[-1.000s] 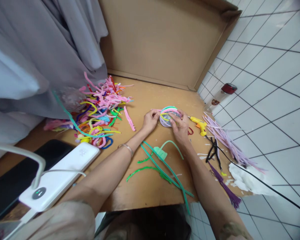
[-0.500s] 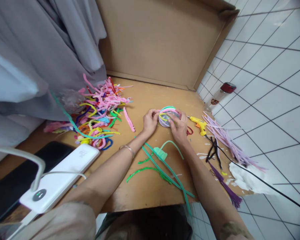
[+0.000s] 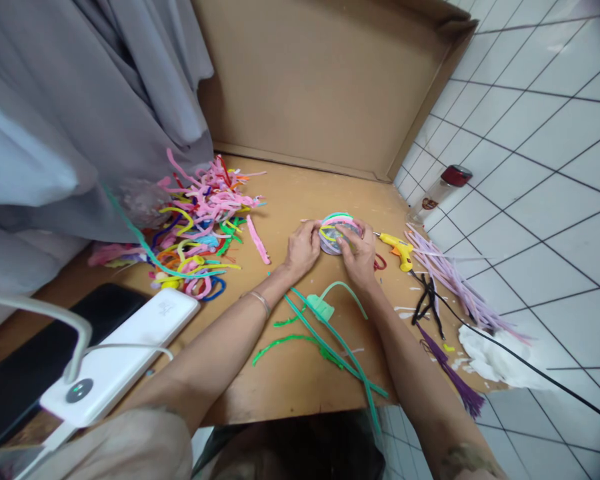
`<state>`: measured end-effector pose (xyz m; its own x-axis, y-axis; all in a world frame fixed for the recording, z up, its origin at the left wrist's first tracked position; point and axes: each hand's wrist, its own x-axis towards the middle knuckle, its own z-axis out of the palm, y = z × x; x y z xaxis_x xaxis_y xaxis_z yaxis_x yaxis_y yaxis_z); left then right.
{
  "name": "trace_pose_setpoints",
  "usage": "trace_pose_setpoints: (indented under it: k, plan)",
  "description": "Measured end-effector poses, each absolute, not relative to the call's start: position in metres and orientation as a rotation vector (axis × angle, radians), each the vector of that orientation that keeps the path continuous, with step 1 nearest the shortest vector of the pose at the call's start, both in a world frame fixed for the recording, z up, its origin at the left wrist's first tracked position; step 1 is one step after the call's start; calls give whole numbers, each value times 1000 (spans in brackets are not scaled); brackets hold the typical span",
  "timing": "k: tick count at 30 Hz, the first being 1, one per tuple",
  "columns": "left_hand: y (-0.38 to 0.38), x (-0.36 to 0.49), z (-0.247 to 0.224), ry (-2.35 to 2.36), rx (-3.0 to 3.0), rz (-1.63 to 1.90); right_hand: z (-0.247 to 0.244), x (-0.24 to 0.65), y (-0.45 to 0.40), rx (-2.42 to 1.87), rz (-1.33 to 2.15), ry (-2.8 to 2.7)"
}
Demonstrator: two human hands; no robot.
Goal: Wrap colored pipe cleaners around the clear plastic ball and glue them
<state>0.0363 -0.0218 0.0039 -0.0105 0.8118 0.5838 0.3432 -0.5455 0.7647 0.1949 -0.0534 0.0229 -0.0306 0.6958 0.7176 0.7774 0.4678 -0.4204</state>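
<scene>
A small round piece lies on the table, ringed with green, pink and lilac pipe cleaners, with a yellow strand across its greyish middle. My right hand grips its right side, thumb and index finger pressing on its face. At its left edge is my left hand, fingers bent and closed against the rim; whether a strand is pinched there is too small to tell. Nearer to me, between my forearms, lie teal pipe cleaners, a light green bundle and a bright green strand.
A heap of coloured pipe cleaners lies at left, behind a white power bank. To the right are a yellow glue gun with a black cord, lilac pipe cleaners, a purple tassel and a clear bottle. Cardboard stands behind.
My left hand has shifted slightly right and turned, its fingers now bunched closer to the round piece's left edge. My right hand keeps its hold, and the round piece has barely moved.
</scene>
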Motion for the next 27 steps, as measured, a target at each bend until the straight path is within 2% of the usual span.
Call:
trace_pose_setpoints:
  k: [12, 27]
  plan:
    - [-27, 35, 6, 1223, 2072, 1505, 24, 188, -58, -1285, -61, -1735]
    - [-17, 24, 2, 1199, 1833, 1501, 27, 192, -54, -1110, 116, -1771]
